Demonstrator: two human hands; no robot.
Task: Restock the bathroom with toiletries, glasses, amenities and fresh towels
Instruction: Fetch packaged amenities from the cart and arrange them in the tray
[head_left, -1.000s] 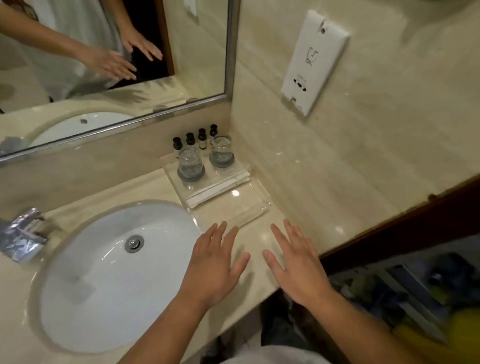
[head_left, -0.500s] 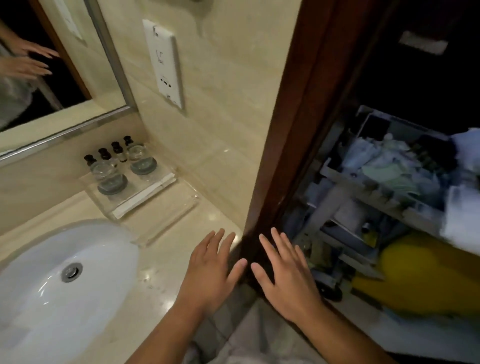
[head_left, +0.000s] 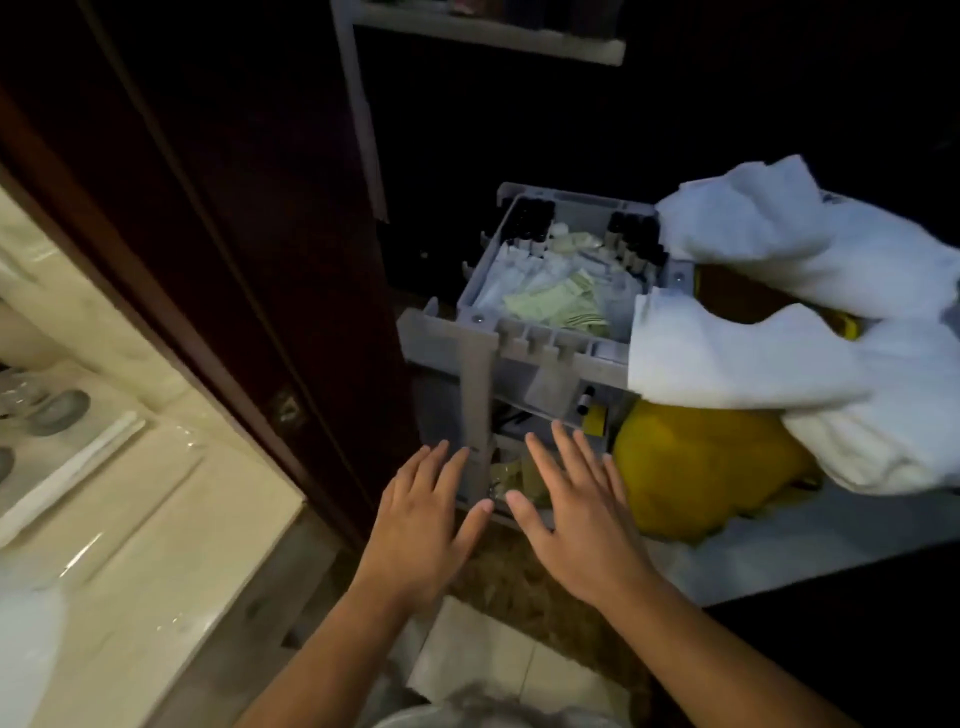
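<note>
A grey housekeeping cart (head_left: 467, 338) stands outside the bathroom doorway. Its top tray (head_left: 485, 270) holds dark small bottles (head_left: 527, 221), white sachets and pale green packets (head_left: 558, 304). White towels (head_left: 779, 332) lie heaped on the cart's right side over a yellow bag (head_left: 701, 467). My left hand (head_left: 423, 519) and my right hand (head_left: 579, 509) hover side by side in front of the cart's lower shelf, palms down, fingers straight and spread, holding nothing. At the far left, the clear amenity tray (head_left: 78, 457) sits on the marble counter (head_left: 156, 571) with glasses partly cut off by the frame edge.
A dark wooden door frame (head_left: 249, 312) stands between the counter and the cart. The cart's lower shelf (head_left: 514, 467) holds dim items I cannot make out. Tiled floor (head_left: 498, 665) shows below my arms. The background beyond the cart is dark.
My view has swung right, from the sink and counter to the cart outside the doorway. Both hands stayed flat and empty and now hover before the cart.
</note>
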